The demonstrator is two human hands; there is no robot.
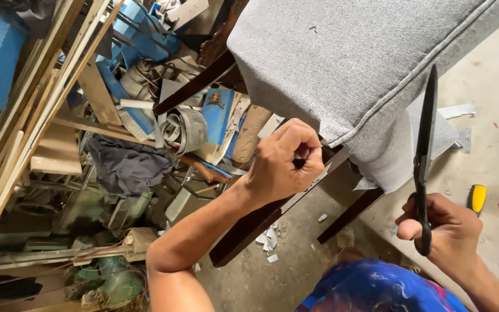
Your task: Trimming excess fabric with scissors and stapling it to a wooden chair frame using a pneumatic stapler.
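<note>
Concrete floor [492,156] with paper scraps; timber offcuts [24,115] and junk piled left of the chair [353,63]. The chair lies tipped, grey fabric taut over its seat, dark legs exposed. Left hand [284,162] fists shut at the seat's lower edge, contents hidden. Right hand [449,231] grips closed black scissors [424,156], blades against the fabric.

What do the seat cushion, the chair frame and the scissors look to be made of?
Seat cushion: grey woven fabric, matte, with a piped edge. Chair frame: likely wood, dark glossy brown. Scissors in the right hand: all black; probably metal blades.
</note>
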